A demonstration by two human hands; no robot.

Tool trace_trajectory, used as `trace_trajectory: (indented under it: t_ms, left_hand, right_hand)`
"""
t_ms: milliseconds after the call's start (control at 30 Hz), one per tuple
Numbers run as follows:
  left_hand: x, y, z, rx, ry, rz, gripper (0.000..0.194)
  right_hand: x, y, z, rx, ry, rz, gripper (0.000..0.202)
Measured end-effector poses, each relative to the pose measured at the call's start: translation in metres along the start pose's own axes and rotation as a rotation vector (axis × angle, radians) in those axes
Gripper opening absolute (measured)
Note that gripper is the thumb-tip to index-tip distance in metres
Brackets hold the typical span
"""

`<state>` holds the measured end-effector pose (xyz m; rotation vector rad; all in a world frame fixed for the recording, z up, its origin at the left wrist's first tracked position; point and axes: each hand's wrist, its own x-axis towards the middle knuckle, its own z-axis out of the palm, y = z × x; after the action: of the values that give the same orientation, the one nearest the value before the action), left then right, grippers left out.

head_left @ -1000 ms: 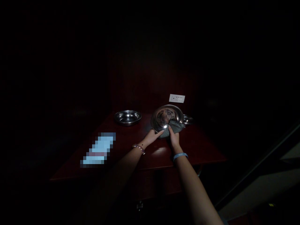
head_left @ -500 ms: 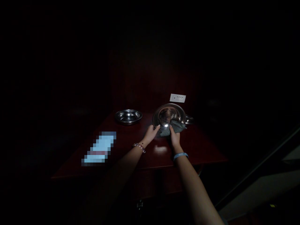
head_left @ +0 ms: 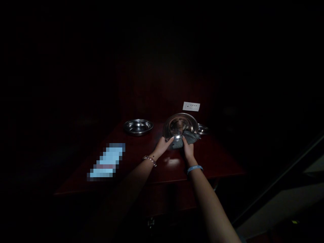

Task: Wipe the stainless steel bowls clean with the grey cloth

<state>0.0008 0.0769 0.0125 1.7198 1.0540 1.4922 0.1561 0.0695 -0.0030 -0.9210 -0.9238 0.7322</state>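
While most of the frame lies in darkness, we can make out a red table [head_left: 215, 158] across the lower middle. Just right of centre we hold a shiny metal dish [head_left: 178, 126], one broad face tilted up towards us; we cannot tell whether its lower rim touches the tabletop. Left of centre a second dish [head_left: 138, 132] sits upright, and nearer the lower left lies a pale blue shape [head_left: 107, 162], blurred into squares. Our left hand [head_left: 162, 147] grips the held dish's lower left rim, thumb over the face, other fingers hidden behind. Our right hand [head_left: 188, 149] is closed on a grey-green cloth [head_left: 191, 137], its thumb pinning the fabric to the lower edge; its other fingers are out of sight. Beyond, to the right, part of a third dish [head_left: 204, 129] shows, below a white wall socket [head_left: 191, 106].

We judge wiping to be the step in hand; the next move seems to call for a steady left grip while the cloth slides along the rim.
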Motion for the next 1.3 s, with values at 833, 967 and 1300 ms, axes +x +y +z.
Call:
trace_trajectory:
  t_ms: [833, 967, 1300]
  left_hand:
    - [0.004, 0.009, -0.011, 0.251, 0.344, 0.116, 0.025]
    - [0.003, 0.01, -0.009, 0.15, 0.256, 0.131, 0.023]
    - [0.0, 0.001, 0.006, -0.117, -0.034, 0.03, 0.033]
  right_hand:
    - [-0.002, -0.003, 0.002, -0.021, 0.015, -0.023, 0.045]
    - [-0.001, -0.003, 0.001, -0.009, 0.034, -0.017, 0.045]
    - [0.0, 0.001, 0.0, 0.041, 0.012, 0.003, 0.047]
